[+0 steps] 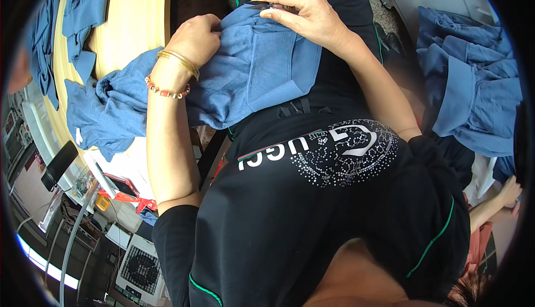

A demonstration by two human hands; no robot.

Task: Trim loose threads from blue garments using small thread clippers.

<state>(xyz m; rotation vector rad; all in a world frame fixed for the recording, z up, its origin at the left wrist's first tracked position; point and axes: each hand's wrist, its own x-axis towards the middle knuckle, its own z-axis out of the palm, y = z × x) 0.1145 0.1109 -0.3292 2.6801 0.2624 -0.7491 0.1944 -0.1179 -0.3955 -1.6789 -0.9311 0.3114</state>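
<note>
A blue shirt lies across my lap, and its other end trails onto the wooden table at the left. My left hand is closed on the cloth near its far edge, the fingertips partly hidden by the hand and the fabric. At the shirt's far edge, my right hand grips small dark thread snips between thumb and fingers. Their pointed end reaches left over the cloth. Most of the tool is hidden inside the hand.
More blue garments hang over the curved wooden table at far left. A pile of blue garments sits at right by a grey wheeled bin. Another person's hand shows at lower right. A boxy fan unit stands lower left.
</note>
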